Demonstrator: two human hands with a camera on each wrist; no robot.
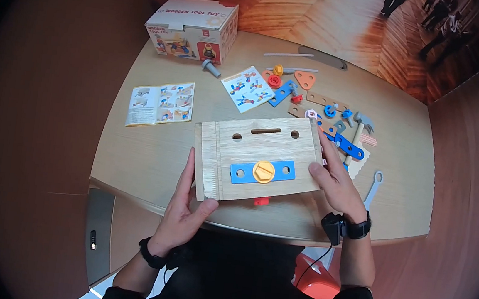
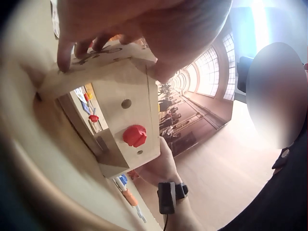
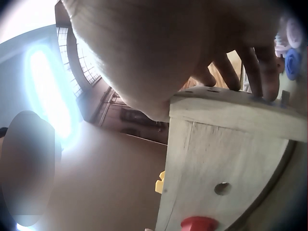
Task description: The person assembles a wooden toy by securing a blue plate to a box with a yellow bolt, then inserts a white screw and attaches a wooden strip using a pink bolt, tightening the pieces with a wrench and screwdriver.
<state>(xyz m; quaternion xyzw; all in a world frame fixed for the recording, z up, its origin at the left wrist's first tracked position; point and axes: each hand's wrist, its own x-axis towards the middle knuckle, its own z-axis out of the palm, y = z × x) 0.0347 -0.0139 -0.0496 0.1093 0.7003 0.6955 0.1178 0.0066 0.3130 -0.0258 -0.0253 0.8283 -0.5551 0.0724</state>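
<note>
Both hands hold a wooden box (image 1: 222,142) between them above the near part of the table, its broad face turned up. On that face a blue strip (image 1: 241,173) lies under a yellow screw head (image 1: 263,172). The left hand (image 1: 185,211) grips the box's left end, thumb at the near corner. At the right end the right hand (image 1: 338,187) grips it, thumb on the top face. In the left wrist view a red piece (image 2: 134,136) sits on the side panel (image 2: 126,91) near two holes. The right wrist view shows a red piece (image 3: 199,224) too.
A toy carton (image 1: 191,29) stands at the back left, beside a grey bolt (image 1: 211,68). Instruction sheets (image 1: 161,104) lie at left and back centre. Loose blue, orange and wooden parts, a hammer (image 1: 362,127) and a grey wrench (image 1: 374,188) lie to the right.
</note>
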